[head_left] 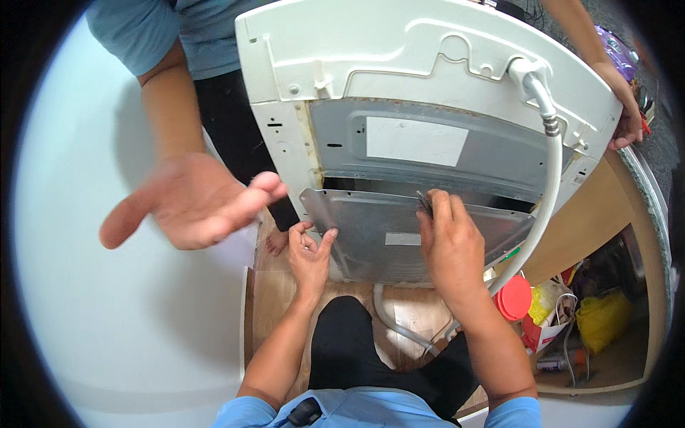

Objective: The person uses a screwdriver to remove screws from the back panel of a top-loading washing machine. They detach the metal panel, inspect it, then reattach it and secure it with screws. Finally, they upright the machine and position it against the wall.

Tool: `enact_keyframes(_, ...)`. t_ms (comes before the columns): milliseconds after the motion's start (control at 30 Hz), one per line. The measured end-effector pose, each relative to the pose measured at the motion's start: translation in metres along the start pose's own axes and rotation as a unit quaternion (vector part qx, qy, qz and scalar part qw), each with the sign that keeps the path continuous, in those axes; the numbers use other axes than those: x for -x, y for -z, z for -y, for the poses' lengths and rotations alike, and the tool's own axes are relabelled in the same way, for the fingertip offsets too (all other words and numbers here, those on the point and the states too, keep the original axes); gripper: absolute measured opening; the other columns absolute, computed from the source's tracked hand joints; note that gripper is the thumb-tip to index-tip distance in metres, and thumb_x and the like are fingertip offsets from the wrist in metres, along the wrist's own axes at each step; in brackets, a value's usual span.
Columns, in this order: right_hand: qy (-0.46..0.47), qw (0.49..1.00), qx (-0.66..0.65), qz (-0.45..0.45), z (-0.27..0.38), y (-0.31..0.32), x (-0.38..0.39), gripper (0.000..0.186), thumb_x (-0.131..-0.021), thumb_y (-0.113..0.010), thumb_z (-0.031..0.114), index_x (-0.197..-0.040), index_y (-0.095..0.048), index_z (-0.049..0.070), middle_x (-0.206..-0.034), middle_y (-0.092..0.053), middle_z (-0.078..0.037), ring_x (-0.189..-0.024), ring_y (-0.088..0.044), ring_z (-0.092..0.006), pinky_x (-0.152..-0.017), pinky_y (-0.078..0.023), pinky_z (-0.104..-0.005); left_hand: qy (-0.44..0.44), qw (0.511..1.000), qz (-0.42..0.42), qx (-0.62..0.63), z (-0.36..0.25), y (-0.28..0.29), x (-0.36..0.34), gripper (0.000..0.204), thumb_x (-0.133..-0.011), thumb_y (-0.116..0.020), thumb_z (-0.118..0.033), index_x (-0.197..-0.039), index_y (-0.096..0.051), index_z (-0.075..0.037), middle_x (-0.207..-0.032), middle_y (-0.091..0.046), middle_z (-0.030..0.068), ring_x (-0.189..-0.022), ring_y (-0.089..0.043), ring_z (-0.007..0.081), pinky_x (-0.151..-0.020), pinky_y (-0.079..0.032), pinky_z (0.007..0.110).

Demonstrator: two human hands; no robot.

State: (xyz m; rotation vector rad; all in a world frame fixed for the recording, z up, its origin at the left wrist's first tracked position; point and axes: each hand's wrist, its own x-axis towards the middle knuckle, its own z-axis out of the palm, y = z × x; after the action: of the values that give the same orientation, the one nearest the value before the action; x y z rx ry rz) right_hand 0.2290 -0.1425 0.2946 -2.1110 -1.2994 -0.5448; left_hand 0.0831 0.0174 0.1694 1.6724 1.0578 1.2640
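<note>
In front of me stands the white washing machine (417,43), its back side toward me. A loose grey metal back panel (378,260) leans against it, with a dark gap along its upper edge. My left hand (311,260) is closed on the panel's left edge, thumb over its face and fingers curled. My right hand (457,250) is over the panel's right half, fingers pinched round a small dark object (426,204) with a thin metallic tip. Its exact kind is hidden by the fingers.
A co-worker's blurred open hand (207,203) reaches in from the left; their other hand (628,118) rests at the machine's right corner. A grey drain hose (546,192) hangs down the right side. An open cabinet (599,214) holds bags beside a red lid (513,297).
</note>
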Motion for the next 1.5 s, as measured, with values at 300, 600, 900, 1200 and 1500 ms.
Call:
enact_keyframes(300,-0.001,0.999,0.032,-0.001,-0.012,0.008,-0.012,0.02,-0.091,-0.057,0.011,-0.11,-0.053,0.003,-0.093,-0.058,-0.018,-0.088,-0.063,-0.0376,-0.069,-0.054,-0.0481,-0.029,0.999,0.007,-0.021,0.002,-0.006,-0.013,0.043,-0.081,-0.081,-0.025,-0.106,-0.056,-0.002,-0.062,-0.042,-0.0033,-0.059,-0.041,0.0091,-0.061,-0.038,0.028)
enact_keyframes(600,0.002,0.999,0.047,-0.009,-0.027,0.02,-0.014,0.024,-0.089,-0.057,0.007,-0.113,-0.058,0.004,-0.094,-0.06,-0.02,-0.091,-0.063,-0.0375,-0.078,-0.053,-0.0474,-0.099,0.995,0.015,0.003,-0.001,-0.015,-0.014,0.042,-0.083,-0.081,-0.024,-0.104,-0.051,-0.003,-0.059,-0.039,-0.0025,-0.054,-0.036,0.0085,-0.052,-0.033,0.025)
enact_keyframes(900,0.006,0.999,0.032,-0.018,-0.025,0.012,-0.016,0.027,-0.089,-0.058,0.007,-0.115,-0.055,0.0,-0.099,-0.059,-0.021,-0.095,-0.061,-0.0385,-0.078,-0.052,-0.0471,-0.075,0.997,0.014,-0.023,-0.008,-0.009,-0.015,0.045,-0.081,-0.083,-0.027,-0.102,-0.052,-0.002,-0.059,-0.039,-0.0028,-0.054,-0.035,0.0075,-0.05,-0.032,0.024)
enact_keyframes(1200,-0.004,0.999,0.023,-0.023,-0.031,0.011,-0.015,0.027,-0.091,-0.06,0.013,-0.115,-0.054,0.003,-0.101,-0.059,-0.02,-0.097,-0.06,-0.0408,-0.079,-0.051,-0.0481,-0.047,0.994,-0.014,-0.097,-0.024,-0.009,-0.012,0.06,-0.075,-0.085,-0.042,-0.106,-0.06,0.003,-0.065,-0.048,-0.0008,-0.059,-0.046,0.013,-0.059,-0.041,0.031)
enact_keyframes(1500,-0.008,0.997,0.06,-0.046,-0.03,0.008,-0.014,0.032,-0.09,-0.068,0.019,-0.115,-0.057,0.002,-0.095,-0.066,-0.022,-0.086,-0.067,-0.0381,-0.074,-0.052,-0.0456,-0.075,0.996,-0.013,-0.054,-0.001,-0.002,-0.017,0.048,-0.072,-0.088,-0.033,-0.093,-0.057,-0.002,-0.06,-0.047,0.0033,-0.054,-0.043,0.0134,-0.052,-0.038,0.03)
